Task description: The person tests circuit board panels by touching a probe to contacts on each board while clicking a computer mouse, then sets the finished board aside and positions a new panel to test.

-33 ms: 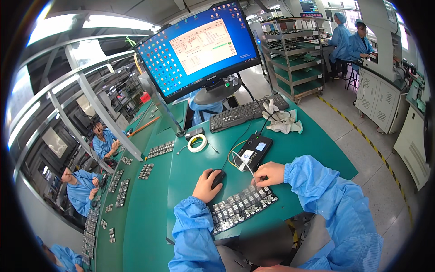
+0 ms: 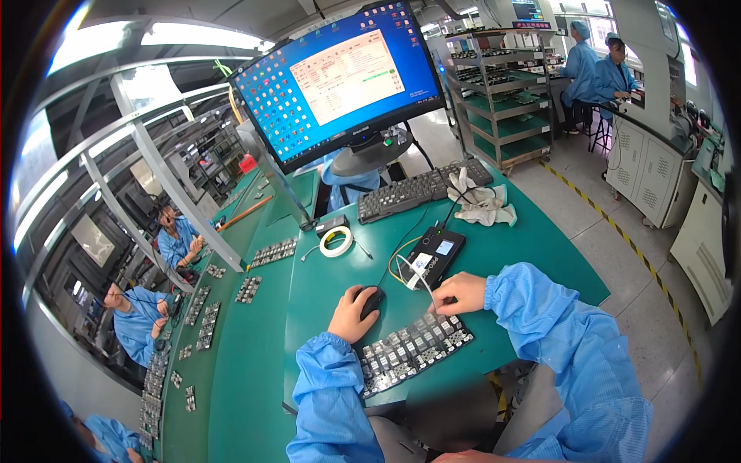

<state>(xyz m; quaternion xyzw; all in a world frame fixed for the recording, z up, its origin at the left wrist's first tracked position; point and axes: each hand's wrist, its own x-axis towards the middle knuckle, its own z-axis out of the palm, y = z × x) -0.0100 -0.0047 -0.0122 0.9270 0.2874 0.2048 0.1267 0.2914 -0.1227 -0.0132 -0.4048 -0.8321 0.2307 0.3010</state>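
My left hand (image 2: 353, 319) rests curled over a black computer mouse (image 2: 373, 301) on the green table (image 2: 324, 293). With its fingers pinched, my right hand (image 2: 461, 293) holds the end of a white cable (image 2: 421, 275) at the right end of a row of small circuit boards (image 2: 409, 356). Silvery modules with white labels stand along that row. Fingers hide the cable's tip, so whether it is plugged into a board I cannot tell. The cable loops up to a black box with a small lit screen (image 2: 444, 248), just beyond my right hand.
Beyond the box lie pale gloves (image 2: 482, 202) and a black keyboard (image 2: 401, 199). A white tape roll (image 2: 336, 241) sits left of them, below a lit monitor (image 2: 340, 77). More board panels (image 2: 207, 328) line the left bench, where co-workers sit. A shelf rack (image 2: 502, 100) stands behind.
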